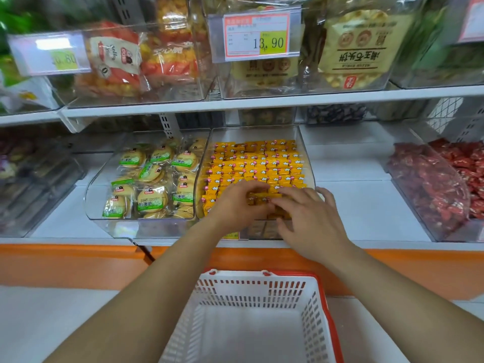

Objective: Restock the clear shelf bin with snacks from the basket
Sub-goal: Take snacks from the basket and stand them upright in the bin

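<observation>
Both at the clear bin [306,155]: left hand [237,203] pinches yellow snacks [259,163], right hand [311,218] lays straight fingers [293,195] on them.

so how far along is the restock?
Mostly done: the basket shows only bare floor in view, and yellow packets fill the clear bin in rows almost to its front. In hand: the left hand curls over front-row packets while the right hand presses beside them. Left: settle that front row, then pull both hands out.
</observation>
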{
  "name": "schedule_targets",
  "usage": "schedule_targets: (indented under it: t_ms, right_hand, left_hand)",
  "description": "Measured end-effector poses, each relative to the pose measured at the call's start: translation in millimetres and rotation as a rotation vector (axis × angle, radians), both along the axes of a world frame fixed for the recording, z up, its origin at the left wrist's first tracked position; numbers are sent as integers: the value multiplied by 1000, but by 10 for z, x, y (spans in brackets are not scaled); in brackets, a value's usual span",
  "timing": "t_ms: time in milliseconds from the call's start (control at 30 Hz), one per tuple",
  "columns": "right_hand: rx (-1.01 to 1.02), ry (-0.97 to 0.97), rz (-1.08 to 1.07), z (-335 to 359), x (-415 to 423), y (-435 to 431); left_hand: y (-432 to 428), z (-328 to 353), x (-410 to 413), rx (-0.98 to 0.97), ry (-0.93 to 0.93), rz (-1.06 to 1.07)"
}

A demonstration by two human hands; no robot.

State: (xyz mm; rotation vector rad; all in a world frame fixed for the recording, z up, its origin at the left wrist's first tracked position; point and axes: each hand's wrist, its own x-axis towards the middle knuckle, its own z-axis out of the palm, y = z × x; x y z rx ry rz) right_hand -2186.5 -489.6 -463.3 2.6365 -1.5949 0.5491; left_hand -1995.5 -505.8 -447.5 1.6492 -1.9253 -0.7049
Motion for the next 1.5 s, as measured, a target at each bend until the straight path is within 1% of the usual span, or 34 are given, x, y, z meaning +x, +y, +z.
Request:
schedule_targets:
  t_ms: [33,67,167,267,367,467,500,567,600,633,667,733,767,800,900,967,1133,1233,1300,1333,1400,1500]
  right_hand:
    - [1,63,19,-34,-22,18]
    - [22,108,28,-55,-45,31]
    - [91,196,35,-83,-36,49]
    - [108,262,17,-81,46,76]
    - [116,211,-1,-61,55,53]
    - [27,137,-33,-25,38,64]
    - [-6,107,-31,-24,36,71]
    - [-13,70,12,-25,34,61]
    - [9,72,41,-25,38,51]
    - [37,78,64,-28,43,37]
    - [64,77,80,-35,43,19]
    - [121,44,86,-41,45,-16]
    - [150,18,76,-46,52,-28]
    - [173,-6,64,-55,58,-42]
    - [212,-16,58,-76,62,-92]
    - [222,-11,61,-80,52,-120]
    - [210,-35,46,-50,28,-127]
    - [179,-47,86,-40,3,-104]
    - [188,1,99,-45,-14,-91]
    - [196,25,102,-49,-17,-88]
    - [206,45,107,-60,-23,-95]
    - [223,43,104,-63,2,-102]
  left_hand:
    - [4,-1,80,12,131,23]
    - [7,-1,152,15,181,48]
    - [-47,-5,271,24,42,58]
    - [-84,63,236,107,-23,-44]
    - [-99,26,263,82,-18,-68]
    - [-60,-17,259,50,-32,-40]
    - [-54,-28,251,6,-79,-40]
    - [-25,-41,226,-145,-206,6]
    - [-3,-37,216,-205,-231,56]
    - [27,-32,202,-220,-233,96]
    - [61,-37,183,-188,-252,117]
    - [115,-72,148,-50,-357,82]
    - [139,-94,136,11,-375,43]
    - [157,-115,133,56,-343,5]
    - [160,-141,142,66,-145,-25]
    - [113,-133,127,76,-111,-37]
    - [2,-110,28,240,-233,-61]
    - [3,-99,-8,260,-300,-126]
    - [27,-69,15,267,-274,-164]
    - [43,-66,42,243,-243,-166]
    - [97,-91,98,110,-196,-118]
    - [208,-192,124,-69,-227,-74]
